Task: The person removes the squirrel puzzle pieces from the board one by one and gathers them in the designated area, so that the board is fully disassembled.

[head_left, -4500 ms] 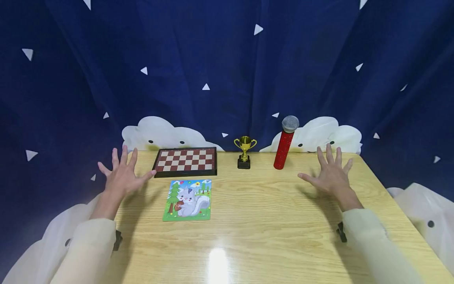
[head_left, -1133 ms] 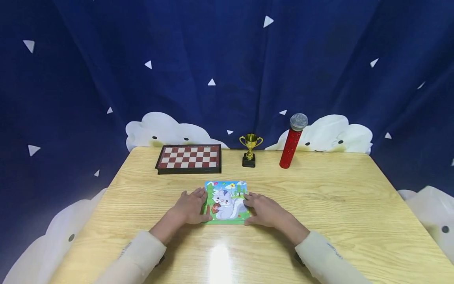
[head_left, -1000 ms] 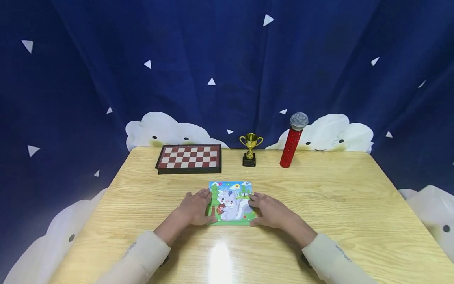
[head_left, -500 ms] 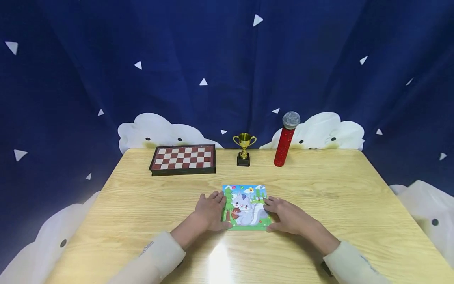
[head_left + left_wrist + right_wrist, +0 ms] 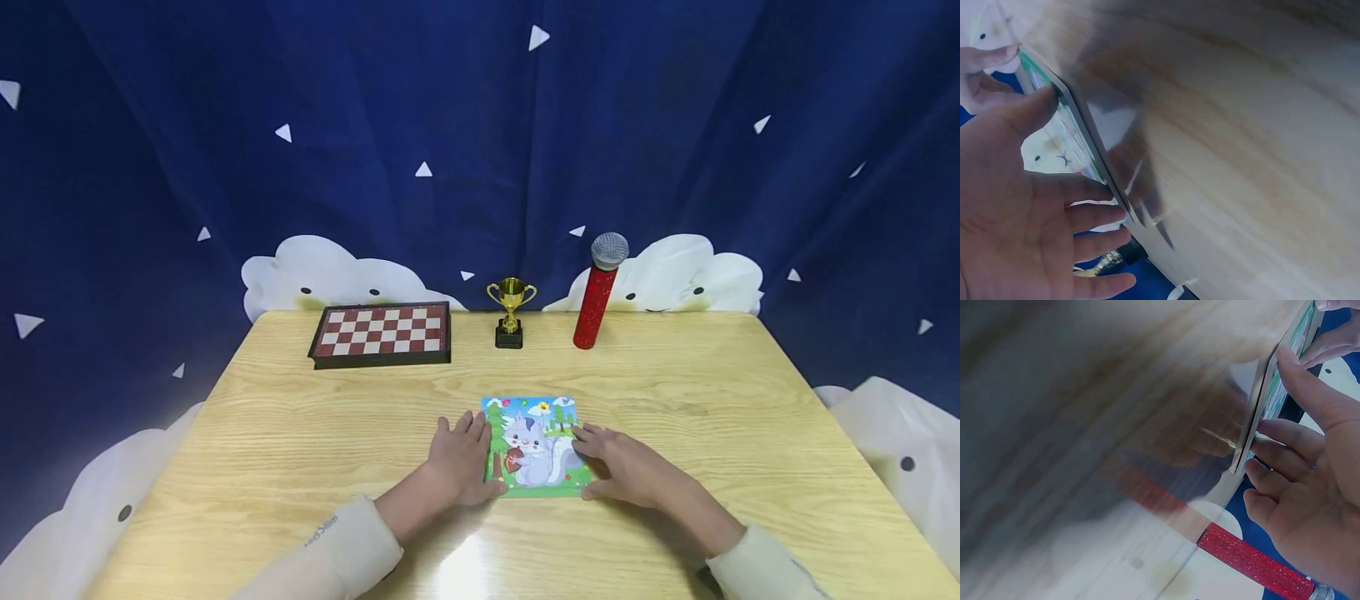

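A flat picture puzzle (image 5: pixel 536 450), showing a grey squirrel with an acorn among trees, lies on the wooden table. My left hand (image 5: pixel 462 458) touches its left edge, the thumb at the near corner. At the opposite edge, my right hand (image 5: pixel 626 467) rests its fingertips and thumb against the side. In the left wrist view the fingers of the left hand (image 5: pixel 1041 194) are nearly straight along the puzzle's rim (image 5: pixel 1079 112). From the right wrist, the right hand (image 5: pixel 1316 456) shows gently bent fingers against the puzzle's edge (image 5: pixel 1263 394).
A folding chessboard (image 5: pixel 381 333) lies at the back left of the table (image 5: pixel 300 442). Beside it stands a small gold trophy cup (image 5: pixel 511 312). A red glittery microphone (image 5: pixel 597 292) stands upright, further right. A dark blue curtain (image 5: pixel 345 100) hangs behind.
From wide apart over the table, both hands have come to the puzzle's two sides. The puzzle has slid right and slightly nearer between them. Chessboard, trophy and microphone stay in place.
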Available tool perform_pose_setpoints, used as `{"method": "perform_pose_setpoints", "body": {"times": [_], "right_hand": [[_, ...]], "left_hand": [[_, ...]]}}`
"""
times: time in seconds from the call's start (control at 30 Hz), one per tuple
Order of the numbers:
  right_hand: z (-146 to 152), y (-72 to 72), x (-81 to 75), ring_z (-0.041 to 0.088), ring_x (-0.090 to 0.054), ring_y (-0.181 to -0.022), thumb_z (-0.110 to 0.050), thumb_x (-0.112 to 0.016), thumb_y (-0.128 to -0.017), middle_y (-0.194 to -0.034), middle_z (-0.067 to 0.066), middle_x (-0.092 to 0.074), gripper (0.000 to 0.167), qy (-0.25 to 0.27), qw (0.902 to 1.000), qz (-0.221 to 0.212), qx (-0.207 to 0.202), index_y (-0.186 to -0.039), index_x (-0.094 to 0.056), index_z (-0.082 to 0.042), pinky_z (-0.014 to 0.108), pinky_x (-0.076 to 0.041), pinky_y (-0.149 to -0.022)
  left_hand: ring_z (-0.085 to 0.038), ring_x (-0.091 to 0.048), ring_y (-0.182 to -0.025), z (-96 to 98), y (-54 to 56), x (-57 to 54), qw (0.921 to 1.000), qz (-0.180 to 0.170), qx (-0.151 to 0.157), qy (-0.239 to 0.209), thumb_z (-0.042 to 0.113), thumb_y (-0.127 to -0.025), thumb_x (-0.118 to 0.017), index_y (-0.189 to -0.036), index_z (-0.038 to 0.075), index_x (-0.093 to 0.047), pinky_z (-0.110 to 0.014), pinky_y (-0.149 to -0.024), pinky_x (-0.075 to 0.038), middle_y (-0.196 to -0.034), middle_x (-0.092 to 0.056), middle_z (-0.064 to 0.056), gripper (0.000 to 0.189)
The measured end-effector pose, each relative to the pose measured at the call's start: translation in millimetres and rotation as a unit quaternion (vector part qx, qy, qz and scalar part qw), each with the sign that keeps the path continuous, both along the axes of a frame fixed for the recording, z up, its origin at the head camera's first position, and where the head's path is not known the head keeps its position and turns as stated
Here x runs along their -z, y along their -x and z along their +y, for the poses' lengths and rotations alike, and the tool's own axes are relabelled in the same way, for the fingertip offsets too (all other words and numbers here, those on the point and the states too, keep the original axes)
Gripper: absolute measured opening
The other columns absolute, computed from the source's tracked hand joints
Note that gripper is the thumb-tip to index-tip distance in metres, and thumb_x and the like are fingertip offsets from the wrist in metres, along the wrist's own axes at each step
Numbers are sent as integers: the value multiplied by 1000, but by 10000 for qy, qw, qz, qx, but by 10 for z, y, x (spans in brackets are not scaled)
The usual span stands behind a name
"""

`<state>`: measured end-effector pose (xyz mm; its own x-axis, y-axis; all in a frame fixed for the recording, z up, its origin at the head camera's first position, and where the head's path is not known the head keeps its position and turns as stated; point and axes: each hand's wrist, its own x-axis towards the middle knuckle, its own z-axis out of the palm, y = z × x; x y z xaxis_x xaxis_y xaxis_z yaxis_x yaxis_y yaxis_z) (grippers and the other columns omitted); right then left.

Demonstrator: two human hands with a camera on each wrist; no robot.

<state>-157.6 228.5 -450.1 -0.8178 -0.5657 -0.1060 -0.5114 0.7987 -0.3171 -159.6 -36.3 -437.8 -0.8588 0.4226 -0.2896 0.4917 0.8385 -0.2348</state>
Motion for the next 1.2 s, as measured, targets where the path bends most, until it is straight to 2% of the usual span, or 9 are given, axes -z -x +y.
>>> {"method": "perform_pose_setpoints", "body": {"times": [0.13, 0.23, 0.37, 0.5, 0.67, 0.77, 0.9, 1.03, 1.2], "right_hand": [[29, -47, 7, 40, -42, -132, -35, -78, -76, -143, 19, -46, 69, 34, 9999, -79, 102, -131, -54, 1, 53, -37, -104], [41, -60, 18, 40, -42, -132, -35, -78, -76, -142, 19, -46, 72, 84, 9999, 7, 80, -133, -52, 0, 52, -37, -105], [62, -83, 14, 38, -44, -131, -34, -78, -75, -142, 19, -47, 75, 183, 9997, 175, 38, -136, -49, -1, 51, -38, -104], [62, -101, -25, 35, -44, -132, -34, -77, -78, -142, 16, -48, 71, 348, 9986, 390, -33, -135, -50, -2, 50, -38, -104], [12, -107, -44, 32, -45, -132, -34, -71, -83, -140, 13, -52, 62, 514, 9966, 543, -337, -133, -53, -2, 47, -39, -105], [-45, -106, -14, 32, -44, -133, -32, -68, -86, -140, 13, -51, 58, 520, 9961, 519, -482, -133, -52, -1, 46, -39, -105], [-123, -116, 46, 34, -42, -134, -30, -64, -90, -143, 13, -48, 55, 428, 9948, 558, -734, -134, -51, 0, 48, -38, -105], [-159, -121, 88, 36, -40, -135, -28, -62, -91, -145, 14, -45, 51, 362, 9928, 619, -957, -134, -52, -1, 49, -37, -106], [-156, -115, 112, 34, -40, -135, -26, -63, -90, -146, 12, -44, 51, 305, 9939, 438, -965, -134, -52, -3, 48, -37, -107]], "left_hand": [[-22, -31, -141, 38, -28, 21, 9992, 225, 157, 288, 77, -83, -37, -147, 15, -35, -47, -108, -33, -153, -34, -2, 89], [-23, -33, -140, 44, -23, 31, 9987, 312, 254, 309, 78, -82, -37, -146, 14, -36, -45, -107, -35, -152, -36, -3, 90], [-25, -35, -138, 18, 19, 27, 9994, 116, 282, -150, 76, -82, -42, -145, 12, -38, -46, -105, -36, -149, -38, -6, 89], [-28, -36, -137, -21, 105, -50, 9961, -95, 265, -835, 71, -85, -46, -144, 12, -40, -51, -106, -35, -148, -40, -9, 83], [-30, -43, -132, 16, 294, -151, 9838, -200, 339, -1752, 58, -88, -55, -138, 10, -49, -52, -104, -38, -143, -46, -11, 70], [-28, -46, -130, 102, 440, -147, 9751, -442, 325, -2150, 51, -88, -59, -136, 10, -51, -49, -104, -40, -142, -48, -11, 64], [-25, -52, -124, 233, 595, -86, 9637, -844, 264, -2520, 46, -89, -61, -135, 9, -52, -42, -102, -44, -135, -54, -10, 59], [-24, -54, -120, 338, 674, -42, 9546, -1098, 215, -2762, 39, -90, -62, -134, 7, -53, -38, -101, -44, -131, -57, -10, 55], [-22, -57, -115, 445, 727, -23, 9442, -1189, 241, -3063, 30, -91, -64, -130, 8, -56, -35, -99, -46, -127, -59, -9, 46]]}}
